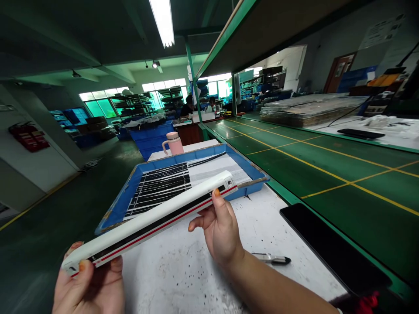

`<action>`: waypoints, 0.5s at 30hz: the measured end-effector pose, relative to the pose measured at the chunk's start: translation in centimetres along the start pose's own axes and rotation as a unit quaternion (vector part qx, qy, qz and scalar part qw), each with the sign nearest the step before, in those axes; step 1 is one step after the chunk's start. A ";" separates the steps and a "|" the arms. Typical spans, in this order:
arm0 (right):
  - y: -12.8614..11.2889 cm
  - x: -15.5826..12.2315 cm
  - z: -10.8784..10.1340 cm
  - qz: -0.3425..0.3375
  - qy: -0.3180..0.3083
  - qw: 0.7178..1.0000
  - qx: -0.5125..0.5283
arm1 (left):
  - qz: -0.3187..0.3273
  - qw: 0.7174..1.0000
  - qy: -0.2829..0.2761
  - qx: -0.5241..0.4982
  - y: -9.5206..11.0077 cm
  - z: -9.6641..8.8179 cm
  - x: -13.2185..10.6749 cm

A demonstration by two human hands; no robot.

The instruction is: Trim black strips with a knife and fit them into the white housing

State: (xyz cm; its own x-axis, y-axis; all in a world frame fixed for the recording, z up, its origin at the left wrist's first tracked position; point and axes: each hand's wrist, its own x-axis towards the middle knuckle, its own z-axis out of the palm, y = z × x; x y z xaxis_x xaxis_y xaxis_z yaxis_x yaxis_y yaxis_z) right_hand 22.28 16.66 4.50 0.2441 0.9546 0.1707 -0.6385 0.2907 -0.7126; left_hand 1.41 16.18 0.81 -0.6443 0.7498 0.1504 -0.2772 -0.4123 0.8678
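Observation:
A long white model train carriage point(157, 203), with a black window band and a red stripe along its side, is held up in both hands over the white worktop. My left hand point(88, 283) grips its near left end, thumb on the side face. At the raised far right end, my right hand point(222, 226) pinches it with the thumb against the black band; the other fingers are partly hidden behind. Behind the carriage lies a blue tray point(242, 161) holding a white sheet point(212, 172) and several black strips point(160, 185).
A utility knife point(270, 259) and a large black phone point(334, 248) lie on the white worktop point(170, 270) at right. A pink mug point(174, 144) stands behind the tray. Along the right runs a green surface point(310, 161) with yellow lines. People sit far back.

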 end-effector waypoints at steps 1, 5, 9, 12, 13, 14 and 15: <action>0.0 0.3 -0.1 -0.004 -0.010 1.000 -0.013 | -0.019 0.999 0.011 -0.029 0.2 0.1 -0.2; -0.5 1.8 -1.5 -0.047 -0.009 0.993 -0.106 | -0.067 0.995 0.038 -0.066 1.1 -0.1 -0.6; -2.1 2.9 -2.8 -0.158 0.057 0.949 -0.267 | -0.040 0.997 0.034 -0.049 2.2 -2.3 -0.2; -2.9 2.9 -2.9 -0.208 0.017 0.893 -0.398 | -0.013 1.000 0.014 -0.023 3.1 -4.5 0.1; -2.9 2.7 -2.8 -0.203 -0.014 0.878 -0.434 | -0.011 1.000 0.007 -0.015 3.4 -5.1 0.1; -2.6 2.6 -2.6 -0.193 -0.047 0.863 -0.465 | -0.010 1.000 0.003 -0.008 3.5 -5.6 0.1; -2.2 2.4 -2.5 -0.182 -0.080 0.848 -0.492 | -0.011 1.000 0.001 -0.004 3.7 -6.1 0.0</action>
State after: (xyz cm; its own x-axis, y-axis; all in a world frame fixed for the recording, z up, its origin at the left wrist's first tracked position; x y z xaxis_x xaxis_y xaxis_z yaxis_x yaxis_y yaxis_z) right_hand 26.12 18.15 4.77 0.1423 0.8324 0.5356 0.3952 0.4484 -0.8017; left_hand -3.96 11.56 1.11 -0.6391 0.7580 0.1305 -0.2968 -0.3996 0.8673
